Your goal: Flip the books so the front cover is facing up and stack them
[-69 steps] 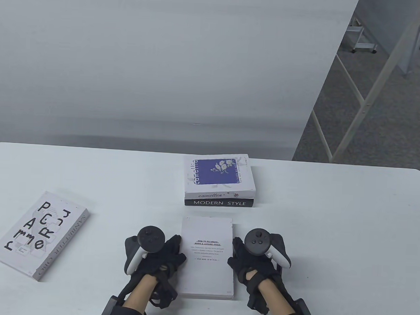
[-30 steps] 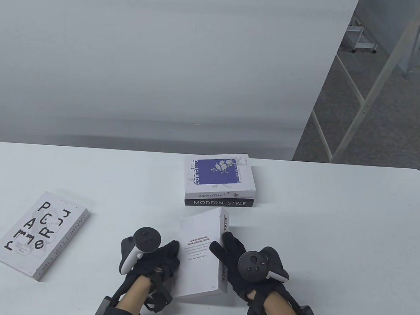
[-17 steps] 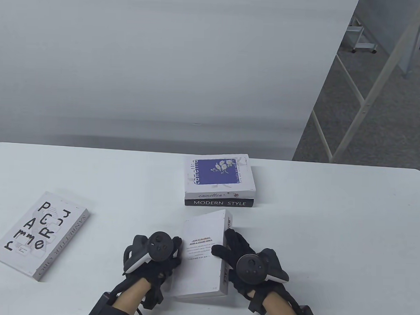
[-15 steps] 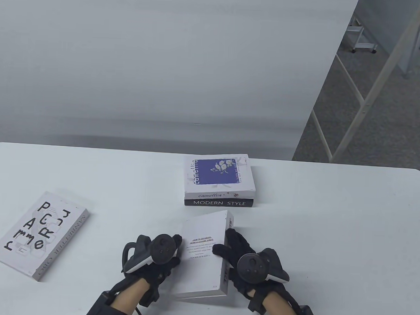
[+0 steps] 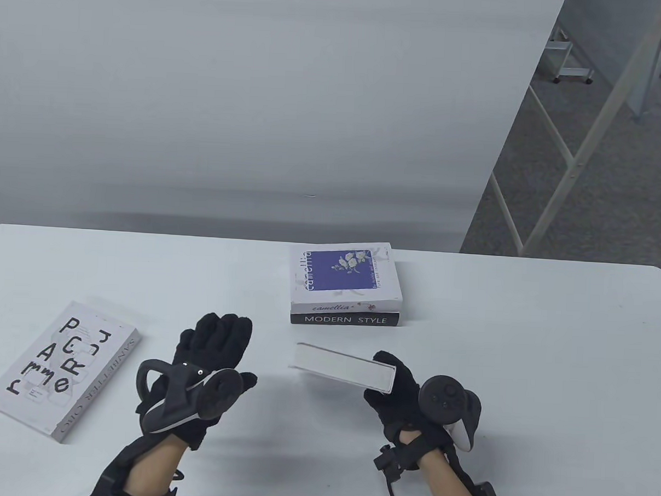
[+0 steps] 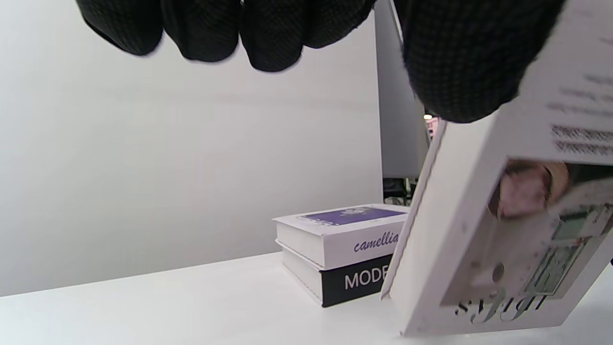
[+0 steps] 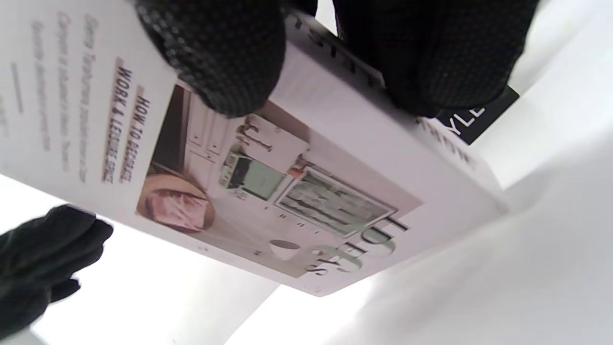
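Observation:
My right hand [image 5: 386,377] grips a white book [image 5: 341,370] and holds it above the table, turned nearly on edge. In the right wrist view the thumb [image 7: 215,57] presses its picture cover [image 7: 287,191] and the fingers [image 7: 431,57] wrap the spine. My left hand [image 5: 217,341] is open with fingers spread, left of the book and apart from it. The book's picture cover [image 6: 503,249] faces it in the left wrist view. A stack stands behind: the camellia book [image 5: 344,276] on the black Modern Style book [image 5: 345,319].
A white book with big black letters [image 5: 62,369] lies cover up at the table's left. The white table [image 5: 523,349] has a rounded far edge, with a grey wall behind it. The stack also shows in the left wrist view [image 6: 335,239].
The white book lay flat, back cover up. My right hand lifted its right side, then raised it off the table and turned it on edge. My left hand let go and opened to the left.

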The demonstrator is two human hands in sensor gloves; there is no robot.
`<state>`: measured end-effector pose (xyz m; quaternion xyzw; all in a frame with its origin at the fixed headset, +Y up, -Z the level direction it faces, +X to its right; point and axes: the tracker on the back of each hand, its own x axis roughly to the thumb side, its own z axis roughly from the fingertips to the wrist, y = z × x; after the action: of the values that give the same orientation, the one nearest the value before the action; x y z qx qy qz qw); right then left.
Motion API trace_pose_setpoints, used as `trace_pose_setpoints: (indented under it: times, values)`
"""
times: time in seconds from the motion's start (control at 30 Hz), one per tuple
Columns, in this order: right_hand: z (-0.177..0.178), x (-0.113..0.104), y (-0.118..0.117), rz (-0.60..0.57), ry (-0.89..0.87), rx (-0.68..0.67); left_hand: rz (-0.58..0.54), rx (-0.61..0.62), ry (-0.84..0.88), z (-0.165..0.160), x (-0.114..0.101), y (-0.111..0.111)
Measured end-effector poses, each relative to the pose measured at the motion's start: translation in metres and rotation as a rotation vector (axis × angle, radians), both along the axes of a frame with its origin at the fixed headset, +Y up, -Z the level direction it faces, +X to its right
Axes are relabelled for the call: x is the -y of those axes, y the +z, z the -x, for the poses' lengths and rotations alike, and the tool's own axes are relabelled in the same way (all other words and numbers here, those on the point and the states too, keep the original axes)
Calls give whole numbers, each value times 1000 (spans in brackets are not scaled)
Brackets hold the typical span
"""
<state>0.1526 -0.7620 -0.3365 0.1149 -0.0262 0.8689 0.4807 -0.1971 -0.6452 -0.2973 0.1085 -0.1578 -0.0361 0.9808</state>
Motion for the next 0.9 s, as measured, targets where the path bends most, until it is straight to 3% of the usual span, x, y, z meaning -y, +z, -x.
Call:
trace_pose_setpoints:
  times: [0.4,0.9]
  values:
    - [-20,17,-21,261,-279,149,-13,-49,28,39,-32,14]
    - [14,8,-113,505,-442,277,-5,-34,80,47,-37,18]
